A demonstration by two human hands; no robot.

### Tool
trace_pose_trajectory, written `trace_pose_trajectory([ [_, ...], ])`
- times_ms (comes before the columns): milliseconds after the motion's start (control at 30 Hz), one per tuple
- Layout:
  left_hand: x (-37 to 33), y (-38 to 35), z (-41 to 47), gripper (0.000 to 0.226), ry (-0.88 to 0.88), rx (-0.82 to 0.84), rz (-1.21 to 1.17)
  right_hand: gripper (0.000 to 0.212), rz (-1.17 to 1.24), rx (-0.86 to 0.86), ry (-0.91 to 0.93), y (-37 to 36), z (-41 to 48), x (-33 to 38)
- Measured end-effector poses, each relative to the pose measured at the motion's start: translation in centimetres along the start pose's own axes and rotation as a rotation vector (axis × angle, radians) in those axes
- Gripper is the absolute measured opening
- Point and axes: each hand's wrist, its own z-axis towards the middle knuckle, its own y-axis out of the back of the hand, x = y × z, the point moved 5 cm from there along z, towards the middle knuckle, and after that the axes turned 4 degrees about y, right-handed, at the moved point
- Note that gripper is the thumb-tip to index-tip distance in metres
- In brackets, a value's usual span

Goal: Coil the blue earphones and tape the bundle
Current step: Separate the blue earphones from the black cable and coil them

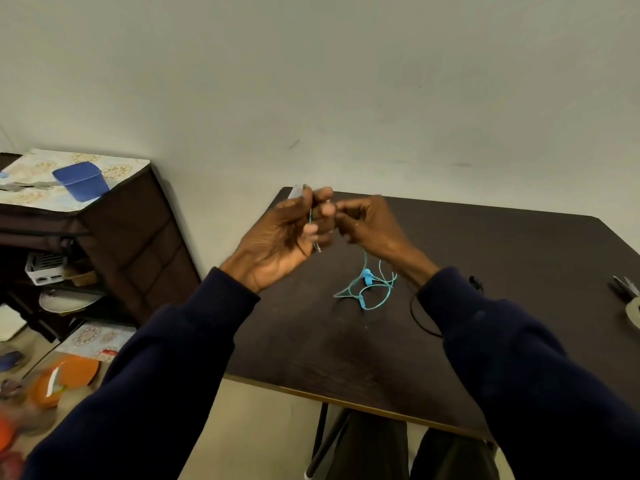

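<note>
Both hands are raised above the far left part of the table (485, 258). The left hand (284, 237) curls its fingers round one end of the blue earphones (367, 277), plug end hanging below the palm, apparently to act as the winding form. The right hand (370, 223), fingers bent, pinches the cord beside it, probably to feed turns. The slack cord and earbuds lie loose at the table's centre. The tape roll (634, 311) sits at the table's right edge, within reach.
</note>
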Motion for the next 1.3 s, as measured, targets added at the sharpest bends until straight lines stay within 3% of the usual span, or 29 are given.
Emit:
trace_pose_trajectory([
  [167,-2.0,0.5,2.2,0.042,-0.195,0.068,0.018,0.022,0.233,0.145,-0.172,-3.0,-3.4,-1.3],
  [333,-1.9,3.8,3.7,0.054,-0.256,-0.217,0.244,0.023,-0.038,0.159,-0.094,-2.6,-4.9,0.1],
  [467,-0.8,5.2,3.4,0.038,-0.165,-0.37,0.712,0.016,-0.337,0.15,0.045,-0.8,-4.3,1.3],
  [667,0.6,3.7,1.9,0.051,0.124,-0.241,1.067,0.011,-0.511,0.132,0.187,1.8,-1.8,1.7],
  [767,0.7,3.2,1.5,0.051,0.225,-0.212,0.881,0.01,-0.425,0.081,0.186,2.1,-1.2,1.2],
  [967,0.6,1.3,0.1,0.031,0.332,0.072,0.043,0.009,-0.098,-0.003,0.088,1.7,-0.8,-0.4],
  [1100,-0.3,0.4,0.5,0.045,0.166,0.084,-0.15,0.017,0.019,0.049,0.031,-0.4,-1.4,-1.0],
  [1300,-2.9,-0.4,2.4,0.042,-0.144,0.132,-0.242,0.03,0.144,0.166,-0.066,-2.7,-3.5,-1.7],
])
